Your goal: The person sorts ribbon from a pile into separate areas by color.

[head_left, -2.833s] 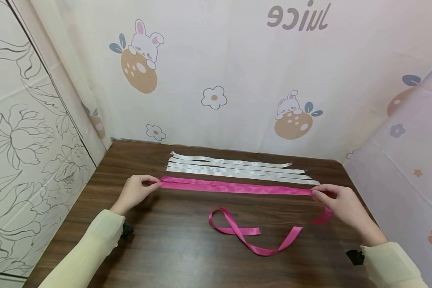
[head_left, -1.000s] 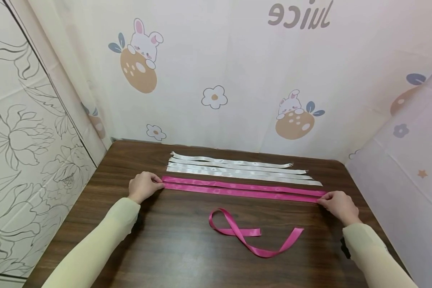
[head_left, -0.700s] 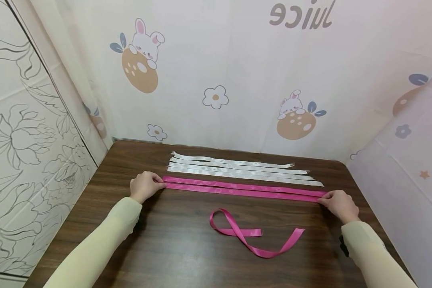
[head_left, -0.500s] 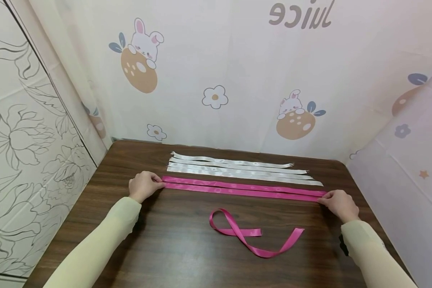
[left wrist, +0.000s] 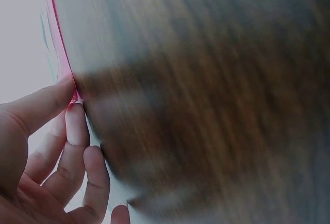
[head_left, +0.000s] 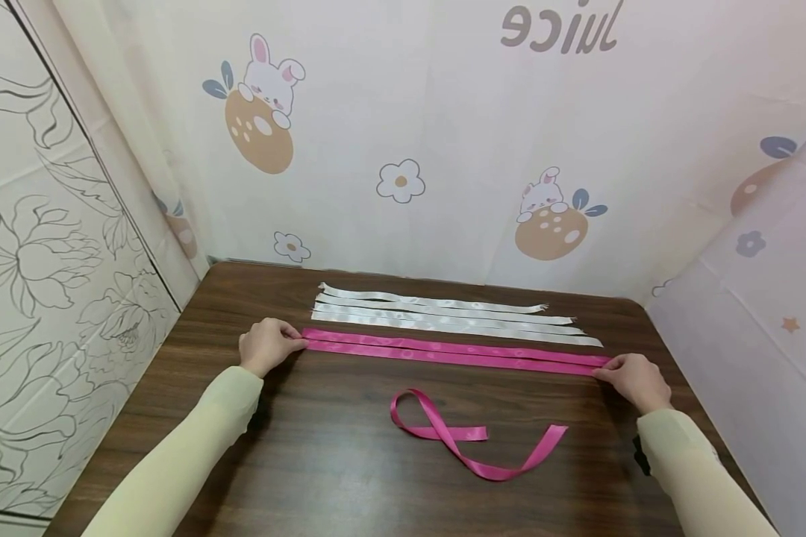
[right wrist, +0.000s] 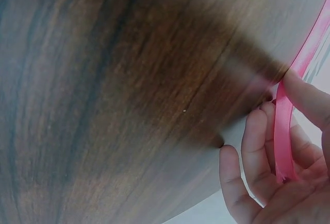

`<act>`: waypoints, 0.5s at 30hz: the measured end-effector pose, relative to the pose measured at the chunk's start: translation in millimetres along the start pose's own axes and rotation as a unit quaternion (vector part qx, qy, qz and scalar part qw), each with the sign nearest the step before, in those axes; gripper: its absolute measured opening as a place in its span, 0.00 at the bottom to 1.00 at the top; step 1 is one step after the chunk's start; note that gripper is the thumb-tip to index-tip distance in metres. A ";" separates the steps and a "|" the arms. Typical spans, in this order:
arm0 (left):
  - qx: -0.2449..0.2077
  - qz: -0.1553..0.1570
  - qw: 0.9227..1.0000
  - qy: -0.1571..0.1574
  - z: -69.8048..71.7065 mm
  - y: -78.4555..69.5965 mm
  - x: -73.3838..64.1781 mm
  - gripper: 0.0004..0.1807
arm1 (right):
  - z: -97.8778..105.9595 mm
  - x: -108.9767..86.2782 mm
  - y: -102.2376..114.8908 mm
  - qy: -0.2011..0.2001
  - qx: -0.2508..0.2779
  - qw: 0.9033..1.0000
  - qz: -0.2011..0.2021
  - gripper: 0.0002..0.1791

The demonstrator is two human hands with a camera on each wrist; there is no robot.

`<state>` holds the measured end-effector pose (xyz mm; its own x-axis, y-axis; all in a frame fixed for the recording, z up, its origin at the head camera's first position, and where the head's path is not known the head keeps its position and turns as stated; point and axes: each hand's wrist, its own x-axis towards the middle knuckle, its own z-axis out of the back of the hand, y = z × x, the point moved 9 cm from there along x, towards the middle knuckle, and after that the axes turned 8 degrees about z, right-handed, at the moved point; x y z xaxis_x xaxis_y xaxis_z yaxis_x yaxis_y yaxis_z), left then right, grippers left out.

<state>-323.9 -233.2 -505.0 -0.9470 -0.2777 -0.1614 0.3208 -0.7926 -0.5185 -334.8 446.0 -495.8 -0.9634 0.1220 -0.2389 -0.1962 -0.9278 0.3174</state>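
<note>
A pink satin ribbon (head_left: 403, 356) runs nearly straight across the tabletop, each end pinched between thumb and fingers. My left hand (head_left: 269, 347) grips its left end; the left wrist view shows the pink tip between thumb and forefinger (left wrist: 77, 123). Its right end is in my right hand (head_left: 634, 382), and in the right wrist view a short ribbon tail (right wrist: 282, 141) hangs past the thumb into the palm. Just behind it lies a second pink ribbon (head_left: 443, 347), almost parallel. A third pink ribbon (head_left: 490, 471) lies loosely looped nearer the front.
Several white ribbons (head_left: 436, 322) lie in rows behind the pink ones on the dark wooden table (head_left: 349, 477). A printed curtain (head_left: 403, 112) stands along the back edge. Panels close in at left and right.
Since the oldest frame, the held ribbon has come down in front of the second pink ribbon, with a narrow gap between them. During the last second both hands stay almost still.
</note>
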 end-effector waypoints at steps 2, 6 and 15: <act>0.000 0.000 1.000 0.000 0.0 0.0 0.0 0.13 | 0.3 0.4 -0.7 0.000 0.000 1.000 0.002 0.26; -0.001 0.000 1.000 -0.002 0.2 -0.1 -0.2 0.13 | 0.8 0.7 -1.4 0.000 -0.004 1.000 0.008 0.27; -0.005 -0.008 1.000 0.004 3.5 -0.6 -1.4 0.15 | 3.1 -1.0 -6.6 -0.003 -0.001 1.000 0.005 0.37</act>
<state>-322.7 -234.2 -501.5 -0.9519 -0.2612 -0.1601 0.3061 -0.7916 -0.5288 -333.2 453.1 -494.8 -0.9666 0.1145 -0.2295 -0.1858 -0.9294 0.3188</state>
